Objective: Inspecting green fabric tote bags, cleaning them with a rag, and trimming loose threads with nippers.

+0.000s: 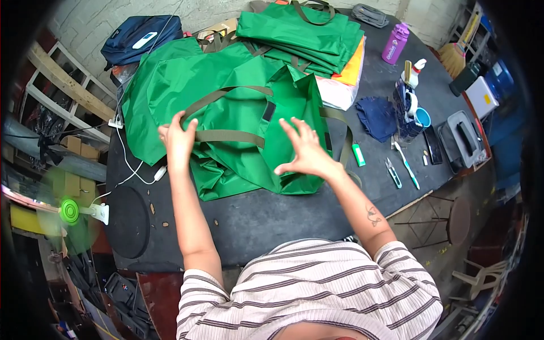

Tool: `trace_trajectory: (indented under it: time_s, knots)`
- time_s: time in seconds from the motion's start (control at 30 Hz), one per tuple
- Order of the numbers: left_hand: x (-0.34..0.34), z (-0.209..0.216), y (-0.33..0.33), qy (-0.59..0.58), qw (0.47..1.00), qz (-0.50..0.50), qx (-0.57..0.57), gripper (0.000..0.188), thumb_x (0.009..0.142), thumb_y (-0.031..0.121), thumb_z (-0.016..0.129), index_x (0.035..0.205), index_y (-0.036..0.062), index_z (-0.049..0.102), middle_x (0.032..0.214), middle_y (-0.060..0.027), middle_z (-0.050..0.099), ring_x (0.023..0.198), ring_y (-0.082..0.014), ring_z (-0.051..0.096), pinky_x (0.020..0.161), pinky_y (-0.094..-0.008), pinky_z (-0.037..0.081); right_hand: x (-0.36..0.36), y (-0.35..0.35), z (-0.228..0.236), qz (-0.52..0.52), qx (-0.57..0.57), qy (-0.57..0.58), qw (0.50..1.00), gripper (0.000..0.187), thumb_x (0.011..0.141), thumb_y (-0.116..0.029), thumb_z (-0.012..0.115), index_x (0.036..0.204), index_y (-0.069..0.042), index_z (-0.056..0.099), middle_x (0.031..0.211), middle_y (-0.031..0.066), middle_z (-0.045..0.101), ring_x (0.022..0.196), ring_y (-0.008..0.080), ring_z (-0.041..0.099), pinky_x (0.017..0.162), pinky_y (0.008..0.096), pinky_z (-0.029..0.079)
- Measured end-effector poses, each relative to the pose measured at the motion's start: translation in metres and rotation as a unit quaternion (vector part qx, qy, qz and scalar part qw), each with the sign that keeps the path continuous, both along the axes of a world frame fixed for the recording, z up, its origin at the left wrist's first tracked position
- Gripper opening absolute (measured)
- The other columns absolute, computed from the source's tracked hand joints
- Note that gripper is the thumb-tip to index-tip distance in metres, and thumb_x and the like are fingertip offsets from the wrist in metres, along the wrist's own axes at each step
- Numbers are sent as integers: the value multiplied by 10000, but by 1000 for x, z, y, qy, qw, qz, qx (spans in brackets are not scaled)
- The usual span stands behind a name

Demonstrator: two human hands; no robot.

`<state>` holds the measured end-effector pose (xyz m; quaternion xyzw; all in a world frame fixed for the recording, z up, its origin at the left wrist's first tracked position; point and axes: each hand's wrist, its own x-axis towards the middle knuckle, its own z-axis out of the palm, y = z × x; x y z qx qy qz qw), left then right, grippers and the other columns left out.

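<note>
A large green fabric bag [226, 68] lies across the table with its mouth toward the right. My left hand [180, 140] is closed on the looped end of its olive strap handle [229, 136], at the bag's left side. Over the mouth on the right, my right hand [307, 152] is open, its fingers spread and thumb apart. Whether those fingers touch the fabric I cannot tell. A dark patch [268, 111] shows on the bag's rim between the two strap ends. Another olive strap [340, 127] hangs from the bag's far right side.
Folded green bags [300, 34] are stacked at the back. Thread snips [393, 173], a toothbrush [407, 165], a green lighter-like item [358, 154] and a dark blue cloth [376, 118] lie at right. A purple bottle [395, 43] stands behind. A small green fan [69, 211] is at left.
</note>
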<state>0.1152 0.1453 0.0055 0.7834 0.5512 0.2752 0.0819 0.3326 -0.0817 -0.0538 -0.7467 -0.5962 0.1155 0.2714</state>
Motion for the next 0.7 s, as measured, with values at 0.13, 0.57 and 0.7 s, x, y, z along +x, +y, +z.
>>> trace_trajectory:
  time_s: [0.13,0.57,0.7]
  knots:
    - [38,20,-72,-102,929,-219,280,367,767,77,645,1132,86,605,1228,-164,527,1261,-363,404,1021,-503,319,-26,16,-2,24,-18,39,999,1214,570,-596,798,1504,-209,125,1490,258,153,1388,474,123,1085,651,140]
    - [55,-72,-61,108,907,-399,-79,333,908,264,538,1214,158,616,1318,-68,554,1401,-336,248,1143,-556,28,-13,-65,-5,28,-69,224,972,489,739,-181,748,1168,-17,580,1004,156,648,828,212,661,737,342,530]
    - [60,-99,-45,73,899,-423,-85,304,920,239,513,1183,155,640,1334,-49,543,1411,-321,227,1150,-527,16,-2,-75,-45,-119,53,353,926,309,767,-3,679,1070,3,615,779,22,598,597,48,489,558,231,437]
